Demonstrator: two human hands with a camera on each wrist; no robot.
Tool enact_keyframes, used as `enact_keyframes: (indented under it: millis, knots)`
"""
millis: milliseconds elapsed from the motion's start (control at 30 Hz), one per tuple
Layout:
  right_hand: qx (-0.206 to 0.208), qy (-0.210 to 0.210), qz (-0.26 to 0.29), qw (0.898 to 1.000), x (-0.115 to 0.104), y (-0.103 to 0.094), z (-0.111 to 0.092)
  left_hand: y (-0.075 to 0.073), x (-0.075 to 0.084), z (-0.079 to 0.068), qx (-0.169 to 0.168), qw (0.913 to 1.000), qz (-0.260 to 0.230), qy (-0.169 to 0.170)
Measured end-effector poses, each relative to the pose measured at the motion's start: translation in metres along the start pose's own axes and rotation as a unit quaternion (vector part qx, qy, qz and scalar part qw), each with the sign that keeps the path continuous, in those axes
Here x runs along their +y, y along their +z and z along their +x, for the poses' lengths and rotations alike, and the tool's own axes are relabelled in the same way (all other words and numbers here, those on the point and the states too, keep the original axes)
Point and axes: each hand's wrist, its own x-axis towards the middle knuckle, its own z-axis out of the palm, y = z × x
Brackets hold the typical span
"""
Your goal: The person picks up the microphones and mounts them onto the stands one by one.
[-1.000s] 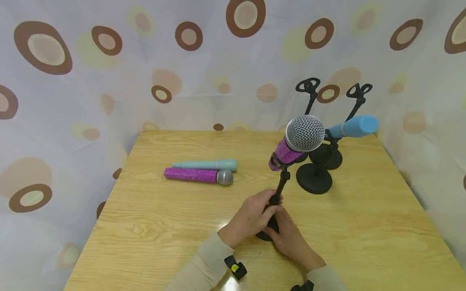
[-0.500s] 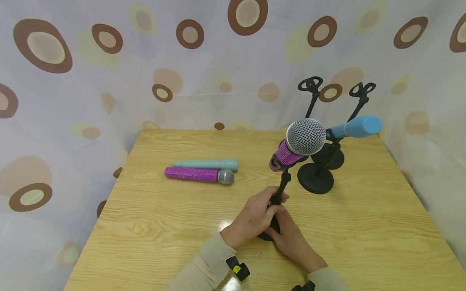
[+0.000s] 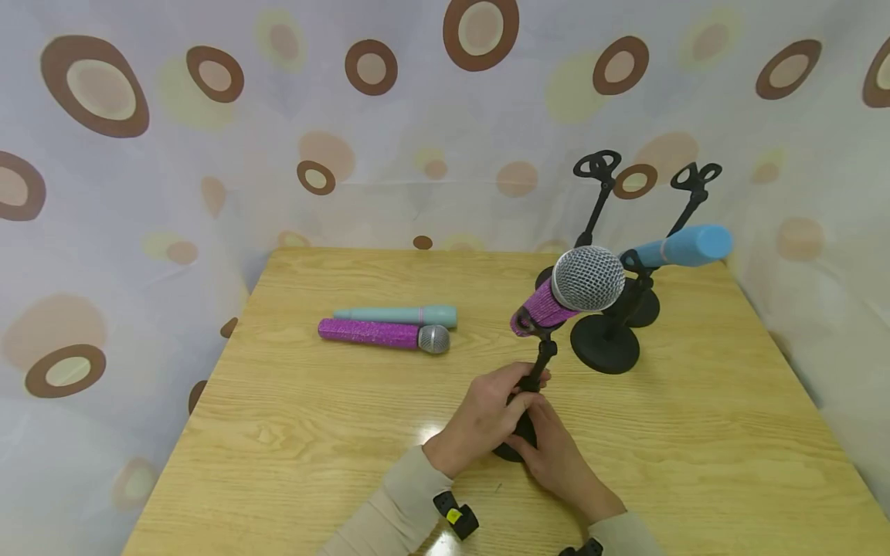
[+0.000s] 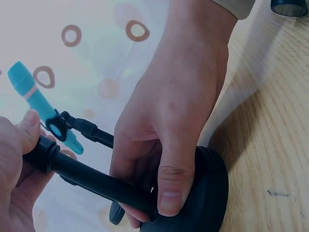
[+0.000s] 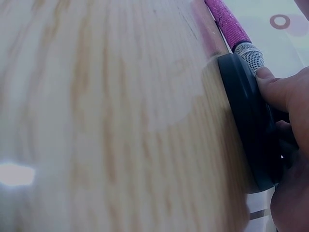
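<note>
A black desk microphone stand [image 3: 543, 359] stands near the middle of the table, with a glittery purple microphone [image 3: 549, 305] in its clip, silver mesh head up and tilted right. My left hand [image 3: 480, 417] grips the collar partway up the pole. Lower down, my right hand [image 3: 559, 459] holds the bottom of the pole, its thumb over the round base [image 4: 212, 193] in the left wrist view. The right wrist view shows that base [image 5: 248, 121] beside the right thumb. The undersides of both hands are hidden in the head view.
A light green microphone [image 3: 396, 315] and a second purple microphone [image 3: 371, 333] lie side by side at left. Behind right, a stand [image 3: 605, 344] carries a blue microphone [image 3: 688, 245]. Two stands with bare clips, a left one [image 3: 596, 205] and a right one [image 3: 688, 208], are farther back.
The purple microphone on the held stand has dipped slightly, its mesh head now lower in the head view. Both hands keep their places on the stand.
</note>
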Motion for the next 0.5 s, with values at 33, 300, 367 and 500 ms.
enact_keyframes:
  millis: [33, 300, 367, 500]
  knots:
    - [0.0, 0.002, 0.0, 1.0, -0.0001, 0.0, 0.0, 0.0002, -0.0001, 0.0, -0.001, 1.0, -0.004, -0.001]
    - [0.004, 0.002, 0.003, 1.0, 0.0006, 0.0006, 0.0003, 0.0019, -0.0018, -0.0024, 0.011, 0.9999, -0.008, 0.002]
    - [0.003, 0.001, -0.003, 1.0, 0.0008, 0.0009, 0.0006, 0.0023, -0.0026, -0.0026, 0.016, 0.9998, -0.004, 0.005]
    - [-0.005, 0.01, -0.009, 1.0, 0.001, 0.0008, 0.0013, 0.0033, -0.0044, -0.0013, 0.02, 0.9997, 0.005, 0.014]
